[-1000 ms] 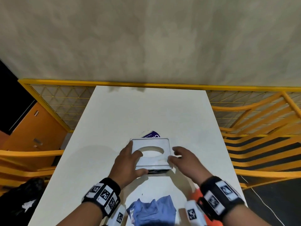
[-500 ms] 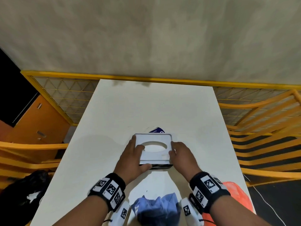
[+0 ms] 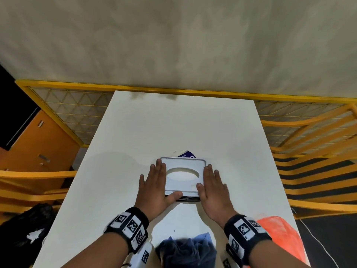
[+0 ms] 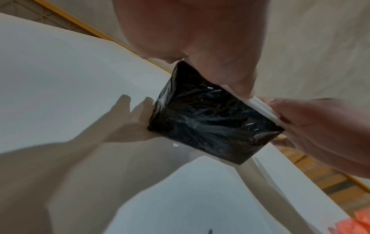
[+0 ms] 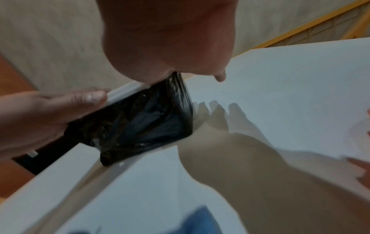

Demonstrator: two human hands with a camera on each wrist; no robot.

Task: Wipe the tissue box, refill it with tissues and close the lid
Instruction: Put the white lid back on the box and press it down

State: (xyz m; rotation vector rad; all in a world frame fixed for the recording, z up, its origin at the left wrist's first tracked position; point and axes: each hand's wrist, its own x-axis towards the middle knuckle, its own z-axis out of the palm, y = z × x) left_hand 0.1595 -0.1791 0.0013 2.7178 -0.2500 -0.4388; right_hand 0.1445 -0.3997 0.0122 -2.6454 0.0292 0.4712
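Both hands lie flat, fingers straight, on the white lid point(image 3: 183, 176) of the tissue box point(image 4: 210, 125): the left hand point(image 3: 154, 187) on its left edge with the thumb along the near edge, the right hand point(image 3: 212, 187) on its right edge. Neither grip curls around anything. The box, its sides black, stands mid-table point(image 3: 173, 122), nearer the near edge. A blue cloth point(image 3: 186, 248) lies at the near edge, an orange bag point(image 3: 278, 236) at the near right corner.

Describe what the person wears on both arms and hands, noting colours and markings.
Both hands, left hand and right hand, are bare, with forearms uncovered. Each wrist carries a black band set with white squares printed with black coded patterns; the right band matches.
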